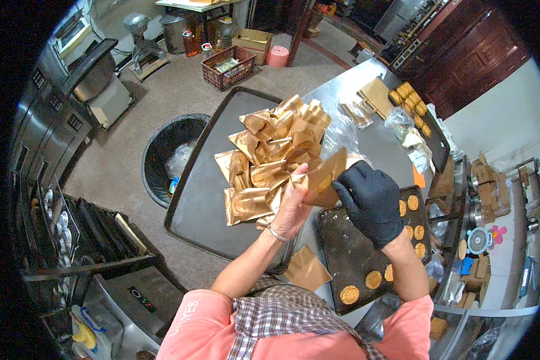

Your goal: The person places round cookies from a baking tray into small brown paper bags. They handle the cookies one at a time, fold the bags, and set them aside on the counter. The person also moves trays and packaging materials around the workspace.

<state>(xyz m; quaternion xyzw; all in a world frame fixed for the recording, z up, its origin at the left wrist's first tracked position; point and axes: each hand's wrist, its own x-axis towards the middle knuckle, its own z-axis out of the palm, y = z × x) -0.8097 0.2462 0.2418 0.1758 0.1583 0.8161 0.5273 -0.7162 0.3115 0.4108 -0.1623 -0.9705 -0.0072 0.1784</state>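
Note:
My bare left hand (293, 203) grips a gold-brown paper bag (327, 182) above the edge of a large dark baking tray (193, 198). On that tray lies a heap of filled gold bags (247, 202). My right hand (370, 202), in a black glove, is at the bag's right side with its fingers curled; whether it holds anything is hidden. Beneath it, a second dark tray (351, 265) carries several round baked cookies (349, 294). A flat brown paper bag (308, 269) lies between the two trays, near my apron.
A black lined bin (155, 157) stands left of the large tray. On the metal table (369, 139) are clear plastic bags, a kraft paper bag (375, 98) and a far tray of golden pastries (409, 96). Loaded shelves (450, 274) stand at the right, tray racks (103, 225) at the left.

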